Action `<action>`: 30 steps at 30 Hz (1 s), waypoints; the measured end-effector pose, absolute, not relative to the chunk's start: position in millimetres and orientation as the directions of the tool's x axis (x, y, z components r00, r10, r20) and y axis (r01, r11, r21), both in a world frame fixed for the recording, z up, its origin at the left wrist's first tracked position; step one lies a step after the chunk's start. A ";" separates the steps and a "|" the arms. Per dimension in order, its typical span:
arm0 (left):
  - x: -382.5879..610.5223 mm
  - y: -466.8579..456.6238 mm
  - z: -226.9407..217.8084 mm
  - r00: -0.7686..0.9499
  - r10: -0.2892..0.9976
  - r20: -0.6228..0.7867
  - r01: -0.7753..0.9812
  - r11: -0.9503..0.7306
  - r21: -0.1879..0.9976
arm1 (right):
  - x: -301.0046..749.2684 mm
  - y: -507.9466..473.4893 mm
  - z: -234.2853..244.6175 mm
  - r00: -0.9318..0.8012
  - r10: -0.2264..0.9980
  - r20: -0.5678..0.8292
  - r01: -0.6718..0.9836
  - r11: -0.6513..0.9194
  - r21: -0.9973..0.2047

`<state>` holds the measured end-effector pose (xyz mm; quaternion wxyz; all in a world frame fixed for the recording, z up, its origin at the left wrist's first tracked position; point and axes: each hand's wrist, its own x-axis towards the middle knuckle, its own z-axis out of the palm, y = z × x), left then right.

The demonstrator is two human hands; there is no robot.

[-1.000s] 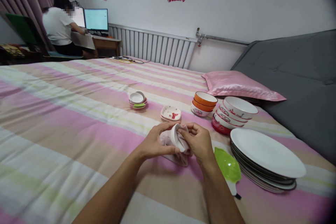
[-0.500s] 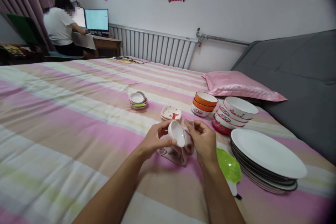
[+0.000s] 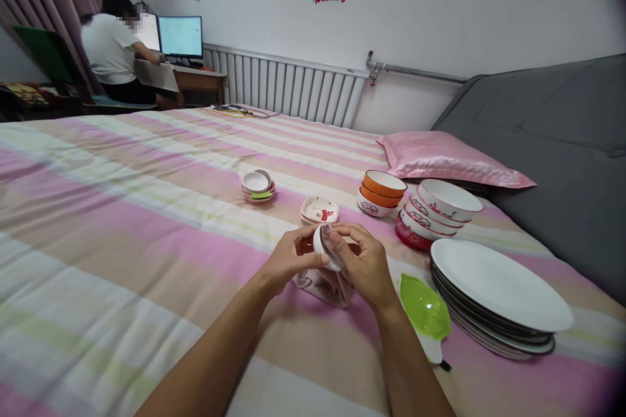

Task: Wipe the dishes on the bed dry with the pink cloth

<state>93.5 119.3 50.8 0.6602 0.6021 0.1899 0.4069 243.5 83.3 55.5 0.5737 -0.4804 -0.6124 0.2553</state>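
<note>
A small white bowl [image 3: 319, 246] is gripped at its rim by my left hand [image 3: 291, 257], tilted with its hollow toward the right. My right hand [image 3: 360, 260] pinches a greyish-pink cloth [image 3: 323, 287] and presses part of it into the bowl; the rest of the cloth hangs below over the bed. Just beyond my hands lie shallow dishes with a red figure [image 3: 320, 210]. To the right of my right forearm sits a green leaf-shaped dish [image 3: 424, 307].
A stack of large white plates [image 3: 499, 283] stands at the right. Behind it are red-and-white bowls [image 3: 447, 199] and orange bowls [image 3: 384, 182]. Small dishes [image 3: 256, 184] are piled left of centre. A pink pillow [image 3: 450, 156] lies farther back. A person [image 3: 110, 45] sits at a desk.
My right hand has moved left with the cloth, from beside the bowl to inside it. My left hand keeps the bowl in about the same place.
</note>
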 end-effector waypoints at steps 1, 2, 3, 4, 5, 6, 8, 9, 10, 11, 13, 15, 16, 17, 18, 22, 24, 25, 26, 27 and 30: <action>93.5 119.5 50.4 0.595 0.766 0.243 -0.319 -0.053 0.946 | 243.3 83.4 55.5 0.102 0.875 0.473 0.313 0.423 -0.850; 93.4 119.7 49.9 0.592 0.767 0.247 -0.328 -0.051 0.943 | 243.3 83.5 55.2 0.088 0.873 0.480 0.330 0.429 -0.841; 93.3 119.8 49.5 0.588 0.769 0.249 -0.332 -0.051 0.942 | 243.3 83.7 54.7 0.078 0.874 0.480 0.347 0.427 -0.835; 93.2 119.9 49.1 0.582 0.774 0.249 -0.335 -0.050 0.941 | 243.4 83.8 54.2 0.072 0.876 0.477 0.367 0.421 -0.829; 93.1 120.0 48.8 0.574 0.781 0.247 -0.336 -0.050 0.941 | 243.5 83.9 53.7 0.071 0.880 0.470 0.389 0.410 -0.825; 93.0 120.0 48.5 0.566 0.787 0.244 -0.336 -0.049 0.941 | 243.5 84.0 53.2 0.074 0.884 0.461 0.409 0.395 -0.823; 92.8 120.2 48.4 0.554 0.799 0.233 -0.334 -0.043 0.941 | 243.6 84.3 52.0 0.091 0.893 0.441 0.435 0.363 -0.824; 92.8 120.2 48.5 0.547 0.806 0.228 -0.333 -0.041 0.942 | 243.8 84.7 51.1 0.108 0.894 0.435 0.443 0.348 -0.826; 92.7 120.3 48.6 0.537 0.813 0.224 -0.331 -0.041 0.943 | 244.5 85.4 49.9 0.126 0.894 0.431 0.447 0.336 -0.829; 92.7 120.4 48.9 0.527 0.820 0.222 -0.329 -0.044 0.943 | 245.6 86.5 48.4 0.154 0.890 0.428 0.445 0.324 -0.835; 92.4 120.8 49.3 0.506 0.833 0.223 -0.332 -0.051 0.942 | 249.8 89.4 44.4 0.256 0.874 0.414 0.425 0.283 -0.860; 92.2 121.5 49.2 0.489 0.843 0.224 -0.349 -0.046 0.936 | 255.7 92.9 39.9 0.386 0.840 0.381 0.390 0.226 -0.893; 92.1 121.8 49.0 0.482 0.849 0.217 -0.362 -0.033 0.932 | 258.7 94.6 37.9 0.443 0.819 0.364 0.366 0.206 -0.907; 92.0 122.1 48.6 0.474 0.856 0.204 -0.379 -0.011 0.926 | 261.3 96.0 36.2 0.491 0.798 0.350 0.335 0.197 -0.921; 92.1 122.3 48.2 0.467 0.865 0.186 -0.397 0.017 0.918 | 263.2 97.0 35.0 0.526 0.783 0.333 0.293 0.200 -0.935; 93.2 121.4 47.9 0.463 0.881 0.097 -0.470 0.151 0.869 | 262.4 97.0 35.7 0.599 0.784 0.162 0.010 0.195 -0.981; 94.1 120.2 49.1 0.478 0.877 0.045 -0.482 0.218 0.849 | 258.6 95.3 39.0 0.578 0.814 0.057 -0.146 0.171 -0.974; 94.5 119.6 49.8 0.488 0.873 0.020 -0.478 0.249 0.842 | 256.5 94.2 41.3 0.553 0.833 0.015 -0.219 0.163 -0.962; 94.8 119.1 50.3 0.500 0.866 -0.001 -0.471 0.273 0.839 | 254.5 93.1 44.0 0.522 0.853 -0.018 -0.286 0.156 -0.945; 95.0 118.6 50.6 0.511 0.860 -0.014 -0.462 0.288 0.839 | 252.6 91.9 46.9 0.489 0.871 -0.044 -0.345 0.147 -0.927; 95.5 118.0 50.5 0.530 0.848 -0.016 -0.452 0.298 0.840 | 248.4 88.2 55.5 0.411 0.908 -0.079 -0.448 0.125 -0.885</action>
